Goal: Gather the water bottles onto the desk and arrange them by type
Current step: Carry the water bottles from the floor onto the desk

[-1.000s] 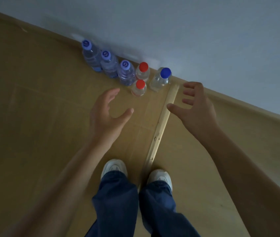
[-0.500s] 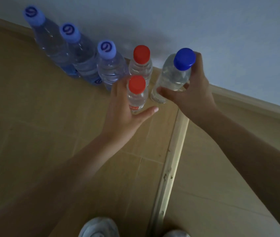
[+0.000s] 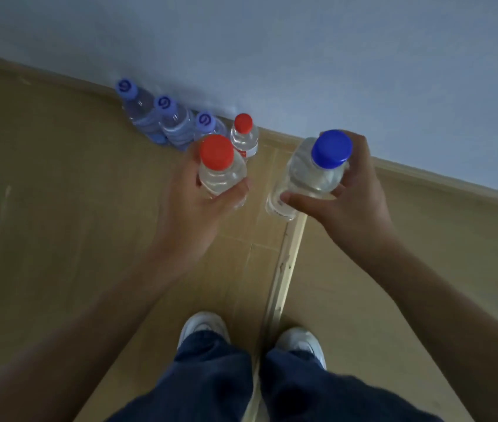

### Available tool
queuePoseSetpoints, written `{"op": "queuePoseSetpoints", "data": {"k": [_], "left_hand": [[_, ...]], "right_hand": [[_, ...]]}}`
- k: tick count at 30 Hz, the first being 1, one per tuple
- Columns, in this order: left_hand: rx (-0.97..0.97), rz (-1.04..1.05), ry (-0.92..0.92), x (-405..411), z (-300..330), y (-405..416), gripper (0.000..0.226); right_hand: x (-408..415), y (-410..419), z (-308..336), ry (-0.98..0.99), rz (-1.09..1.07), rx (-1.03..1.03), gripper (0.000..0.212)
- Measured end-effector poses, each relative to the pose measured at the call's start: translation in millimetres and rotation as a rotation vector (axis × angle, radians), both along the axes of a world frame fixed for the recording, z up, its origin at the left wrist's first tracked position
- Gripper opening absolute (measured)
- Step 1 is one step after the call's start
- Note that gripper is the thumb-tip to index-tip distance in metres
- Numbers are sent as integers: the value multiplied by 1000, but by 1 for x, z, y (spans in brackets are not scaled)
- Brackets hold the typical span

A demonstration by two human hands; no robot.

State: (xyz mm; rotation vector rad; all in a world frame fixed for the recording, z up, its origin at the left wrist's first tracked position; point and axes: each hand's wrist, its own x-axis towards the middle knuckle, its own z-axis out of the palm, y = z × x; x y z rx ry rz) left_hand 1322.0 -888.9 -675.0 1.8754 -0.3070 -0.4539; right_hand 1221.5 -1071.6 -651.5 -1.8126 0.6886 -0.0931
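- A tan wooden floor (image 3: 58, 239) meets a pale blue-grey wall (image 3: 302, 56); no desk is in sight.
- The left hand (image 3: 192, 208) now curls round a small clear plastic bottle with a red cap (image 3: 220, 172), lifted off the floor where it stood half a second ago.
- The right hand (image 3: 354, 202) wraps a taller clear bottle with a dark blue cap (image 3: 311, 175), also raised.
- At eleven o'clock, by the wall, wait three pale-blue-capped bottles (image 3: 165, 120) and a second red-capped bottle (image 3: 244, 137).
- Two are collected; carrying them to the desk looks next.
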Motion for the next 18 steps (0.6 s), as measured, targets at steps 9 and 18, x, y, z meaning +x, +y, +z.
{"op": "queuePoseSetpoints", "data": {"k": [9, 18], "left_hand": [[27, -193, -18, -28, 298, -20, 60], [32, -499, -227, -63, 561, -74, 58]], "right_hand": [[-57, 8, 285, -70, -126, 34, 67], [-125, -3, 532, -215, -314, -73, 68]]}}
